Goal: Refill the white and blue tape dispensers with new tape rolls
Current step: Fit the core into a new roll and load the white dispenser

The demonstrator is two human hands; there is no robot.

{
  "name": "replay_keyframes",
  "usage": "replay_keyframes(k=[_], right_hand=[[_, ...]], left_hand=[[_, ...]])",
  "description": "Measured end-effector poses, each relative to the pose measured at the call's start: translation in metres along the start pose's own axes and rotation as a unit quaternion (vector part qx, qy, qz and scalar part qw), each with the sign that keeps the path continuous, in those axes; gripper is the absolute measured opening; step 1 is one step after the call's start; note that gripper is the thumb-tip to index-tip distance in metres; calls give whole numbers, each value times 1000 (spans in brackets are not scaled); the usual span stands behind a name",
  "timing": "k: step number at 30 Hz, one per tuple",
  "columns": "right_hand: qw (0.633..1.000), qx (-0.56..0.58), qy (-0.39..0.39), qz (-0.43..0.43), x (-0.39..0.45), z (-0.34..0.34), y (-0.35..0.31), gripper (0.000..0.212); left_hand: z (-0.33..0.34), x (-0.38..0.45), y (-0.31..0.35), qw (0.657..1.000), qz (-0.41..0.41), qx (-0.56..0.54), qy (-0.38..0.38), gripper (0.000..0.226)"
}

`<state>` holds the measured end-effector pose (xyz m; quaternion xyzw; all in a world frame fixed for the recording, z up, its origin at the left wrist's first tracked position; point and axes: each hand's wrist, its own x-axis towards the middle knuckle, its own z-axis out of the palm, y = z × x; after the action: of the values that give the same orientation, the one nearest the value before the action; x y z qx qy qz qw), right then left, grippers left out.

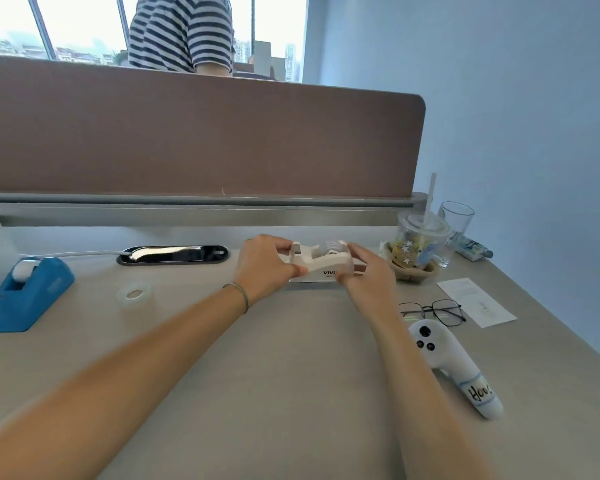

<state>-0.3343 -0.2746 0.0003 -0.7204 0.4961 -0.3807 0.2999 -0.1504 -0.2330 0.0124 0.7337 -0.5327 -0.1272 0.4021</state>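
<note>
The white tape dispenser (321, 263) stands on the desk at centre, with a clear tape roll (329, 248) seated in its cradle. My left hand (265, 266) grips its left end near the cutter. Its right end is held by my right hand (368, 275). The blue tape dispenser (25, 294) sits at the far left with a white core in its cradle. A loose clear tape roll (134, 294) lies flat on the desk between the two dispensers.
A cable port (173, 254) is set into the desk behind. At right stand a lidded cup with a straw (420, 242), a glass (456, 220), eyeglasses (433, 311), a paper slip (475, 301) and a white controller (454, 365). A brown partition (201, 133) closes the back; a person stands beyond it.
</note>
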Motion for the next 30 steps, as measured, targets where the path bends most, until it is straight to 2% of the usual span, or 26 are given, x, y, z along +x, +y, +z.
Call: replay_keyframes(k=[3,7,12,16,18,20,24,30], right_hand=[[998,58,-12,34,1,-1,11,50],[990,123,-9,71,0,-2,16,60],[987,138,-46,74,4,-1,19,42],[988,114,-33,96,2,1,13,66],[989,109,-8,96,1,0,4,70],[991,104,15,79,-2,2,-5,69],[994,99,41,4,-9,8,-34,52],[994,24,-9,-105,-34,31,-87,40]], left_hand=[[18,8,2,1000,0,18,-4,47],[36,12,-1,1000,-4,30,-4,47],[44,11,-3,998,-6,59,-8,45],[37,9,3,995,9,84,-52,44],[27,2,5,993,16,96,-68,44],[12,-8,1,993,22,98,-59,45],[-31,-37,-14,987,53,151,-33,37],[-100,-95,-48,984,43,169,25,27]])
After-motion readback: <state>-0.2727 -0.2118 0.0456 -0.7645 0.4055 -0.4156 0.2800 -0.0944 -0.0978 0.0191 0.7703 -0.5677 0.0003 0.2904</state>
